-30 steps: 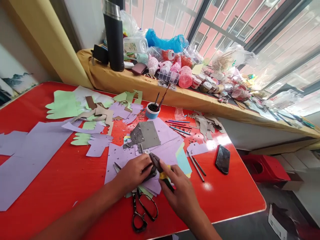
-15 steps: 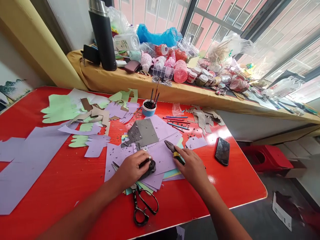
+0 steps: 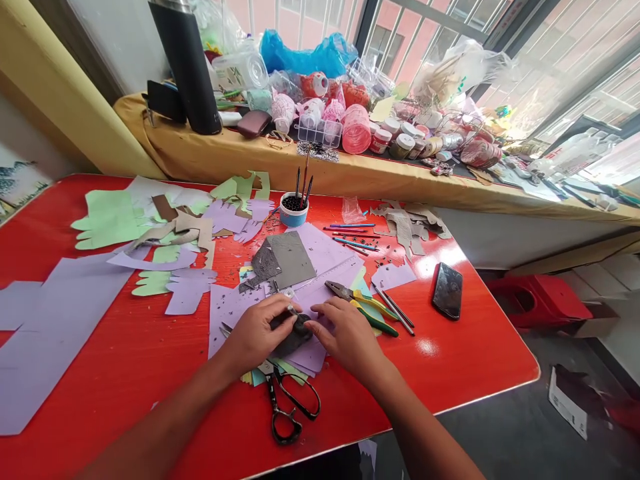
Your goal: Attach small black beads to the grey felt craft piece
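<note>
My left hand [image 3: 260,333] is closed around a soft-looking dark grey piece [image 3: 293,341], whose exact kind I cannot make out. A small pale metallic bit [image 3: 293,309] shows by its fingertips. My right hand [image 3: 350,333] is at the piece's right side, thumb and fingers apart, the thumb tip near or touching it. Beyond the right hand, pliers [image 3: 363,303] with yellow and green handles lie on the papers. Black-handled scissors [image 3: 287,400] lie below the left hand, their blades partly hidden under the wrist. Purple sheets [image 3: 320,267] and a grey square [image 3: 293,257] spread under and beyond the hands.
A blue-white tub [image 3: 294,212] of black bits holds several thin tools. Pens [image 3: 353,235], two slim rods [image 3: 395,310] and a phone [image 3: 447,291] are at right. Paper cutouts [image 3: 190,290] cover the left. A cluttered ledge [image 3: 240,150] with a black flask [image 3: 187,67] runs behind.
My right hand has let go of the pliers, which now lie on the papers, and has moved left to the dark grey piece. My left hand keeps its hold. The view has shifted slightly.
</note>
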Action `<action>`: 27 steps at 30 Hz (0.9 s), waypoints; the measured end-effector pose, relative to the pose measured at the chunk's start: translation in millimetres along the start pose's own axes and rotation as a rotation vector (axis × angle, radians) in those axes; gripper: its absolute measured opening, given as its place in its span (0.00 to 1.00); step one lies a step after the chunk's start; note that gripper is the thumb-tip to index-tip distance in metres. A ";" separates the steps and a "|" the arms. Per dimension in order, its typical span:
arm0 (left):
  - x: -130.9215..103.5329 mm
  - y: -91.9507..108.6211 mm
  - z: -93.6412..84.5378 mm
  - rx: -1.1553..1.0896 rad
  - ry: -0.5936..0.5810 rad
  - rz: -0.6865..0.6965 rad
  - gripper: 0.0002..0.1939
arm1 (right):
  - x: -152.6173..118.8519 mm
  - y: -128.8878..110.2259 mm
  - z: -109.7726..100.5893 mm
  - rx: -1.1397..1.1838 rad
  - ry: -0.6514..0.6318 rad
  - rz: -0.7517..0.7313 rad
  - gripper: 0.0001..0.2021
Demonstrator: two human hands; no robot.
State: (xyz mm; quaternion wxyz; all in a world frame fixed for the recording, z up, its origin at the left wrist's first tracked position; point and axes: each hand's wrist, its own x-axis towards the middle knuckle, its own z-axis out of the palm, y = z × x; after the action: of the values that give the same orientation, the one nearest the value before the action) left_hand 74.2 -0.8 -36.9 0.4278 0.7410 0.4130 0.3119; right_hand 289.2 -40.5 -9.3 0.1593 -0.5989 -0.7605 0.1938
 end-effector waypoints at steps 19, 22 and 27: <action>1.9 -19.9 -46.9 0.440 0.180 -0.206 0.15 | 12.7 -3.8 8.2 0.007 -0.040 0.045 0.04; 0.8 -13.0 -48.7 0.479 0.299 -0.152 0.20 | 13.3 -5.1 11.1 0.058 -0.026 0.031 0.03; -3.5 -1.0 -45.0 0.373 0.141 -0.085 0.12 | 16.1 -10.0 12.7 0.146 0.024 -0.011 0.03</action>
State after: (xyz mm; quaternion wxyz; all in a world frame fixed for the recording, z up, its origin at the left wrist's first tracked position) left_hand 35.6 13.4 -18.4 0.2660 0.7656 0.5235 0.2626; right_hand 271.0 -28.2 -15.4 0.2128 -0.5837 -0.7456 0.2409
